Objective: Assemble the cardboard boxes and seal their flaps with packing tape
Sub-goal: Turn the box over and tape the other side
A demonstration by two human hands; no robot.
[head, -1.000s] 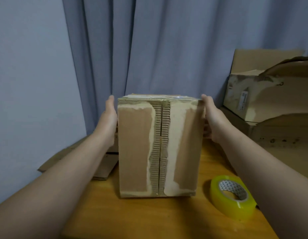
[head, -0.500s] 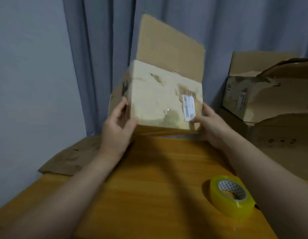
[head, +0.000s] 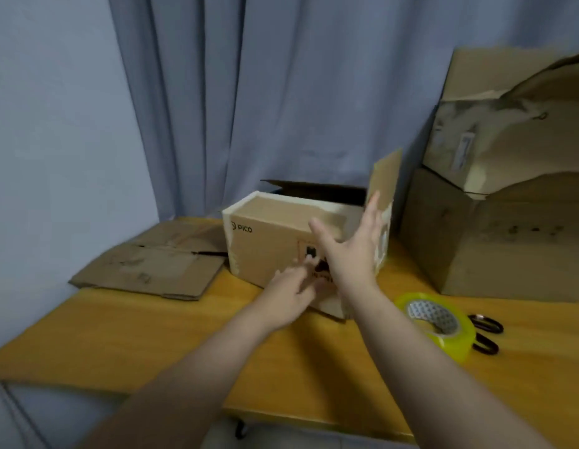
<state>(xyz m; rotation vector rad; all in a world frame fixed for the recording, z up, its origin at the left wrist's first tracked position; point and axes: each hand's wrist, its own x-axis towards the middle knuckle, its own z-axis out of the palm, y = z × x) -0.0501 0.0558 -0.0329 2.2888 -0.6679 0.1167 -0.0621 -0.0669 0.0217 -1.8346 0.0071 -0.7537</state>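
1. My right hand (head: 349, 251) is released, with the fingers spread and straight and the palm facing the cardboard box (head: 265, 251). I cannot tell whether the palm touches the cardboard or hovers just off it.
2. My left hand (head: 291, 293) sits just below and to the left of my right. It is blurred, but the fingers look stretched out and grasp nothing. Their tips reach the printed front of the box.
3. The box stands on the table (head: 136, 338) straight ahead of both hands. My hands and wrists hide its near lower corner and most of the dark print on its front.
4. One flap (head: 383, 176) stands upright just beyond my right fingertips. The inside of the box is too dark to make out.
5. The roll of packing tape (head: 453, 343) lies flat on the table to the right of my right forearm, apart from it.
6. Just past the roll lie the scissors (head: 480, 334). Only the black handle loops show, and the roll covers the blades.
7. Well left of my left hand lies a flattened carton (head: 152, 264).
8. Far right of my right hand are the stacked boxes (head: 495, 241), cut off by the frame edge.
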